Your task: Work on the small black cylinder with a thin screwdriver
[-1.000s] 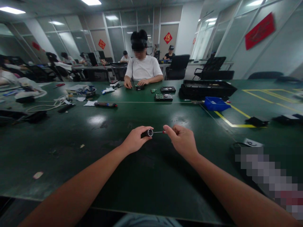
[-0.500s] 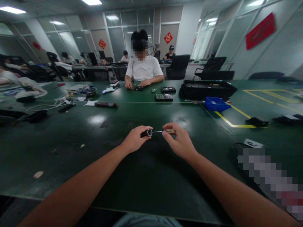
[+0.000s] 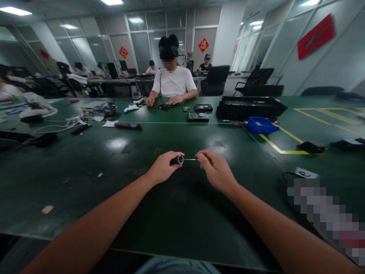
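My left hand (image 3: 163, 166) is closed around a short black cylinder (image 3: 180, 160) with a silvery ring at its open end, which looks like a small flashlight head. In my right hand (image 3: 216, 167) is a screwdriver (image 3: 190, 159); my fingers cover nearly all of its handle. Its thin metal shaft points left and meets the side of the cylinder. Whether the tip sits in a screw is too small to tell. Both hands are held over the near middle of the green table (image 3: 159, 236).
Across the table a person in a white shirt (image 3: 175, 82) works on a small dark part. Hard drives (image 3: 198, 117), a black tray (image 3: 251, 108) and a blue bin (image 3: 262, 125) stand at the far right. A dark tool (image 3: 128, 125) and white cables (image 3: 58, 127) lie left.
My right fingers have curled over the screwdriver handle, which showed between them before. My left hand and the cylinder stay in place. The person opposite has moved a hand slightly left.
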### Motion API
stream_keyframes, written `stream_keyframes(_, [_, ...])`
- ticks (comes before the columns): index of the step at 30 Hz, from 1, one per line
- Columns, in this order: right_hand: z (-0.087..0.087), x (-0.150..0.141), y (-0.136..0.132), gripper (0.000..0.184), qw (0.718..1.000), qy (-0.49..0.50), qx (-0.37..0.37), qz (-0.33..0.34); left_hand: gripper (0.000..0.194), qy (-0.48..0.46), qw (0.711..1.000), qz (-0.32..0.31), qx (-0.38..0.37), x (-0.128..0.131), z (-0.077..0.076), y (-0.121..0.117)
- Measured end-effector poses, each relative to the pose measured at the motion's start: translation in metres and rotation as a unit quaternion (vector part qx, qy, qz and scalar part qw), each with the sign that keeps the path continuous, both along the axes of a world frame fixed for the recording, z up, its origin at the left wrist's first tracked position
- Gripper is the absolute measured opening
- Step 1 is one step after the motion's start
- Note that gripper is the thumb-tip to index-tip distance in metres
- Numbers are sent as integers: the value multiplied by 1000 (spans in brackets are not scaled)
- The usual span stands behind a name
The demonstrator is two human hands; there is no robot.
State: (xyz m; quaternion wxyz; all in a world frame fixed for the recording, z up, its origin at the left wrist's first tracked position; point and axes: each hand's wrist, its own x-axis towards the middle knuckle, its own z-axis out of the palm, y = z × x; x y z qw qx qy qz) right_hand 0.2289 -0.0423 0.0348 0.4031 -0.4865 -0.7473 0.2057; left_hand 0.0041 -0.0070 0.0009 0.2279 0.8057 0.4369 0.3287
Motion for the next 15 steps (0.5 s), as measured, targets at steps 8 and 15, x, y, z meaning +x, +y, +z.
stream_keyframes(8, [-9, -3, 8, 21, 968, 238, -73, 4, 39, -14, 1000, 8, -1, 1, 2, -2])
stream_keyframes(15, [-18, -1, 25, 24, 875, 448, -184, 1, 38, -3, 998, -18, 68, 3, 7, 0])
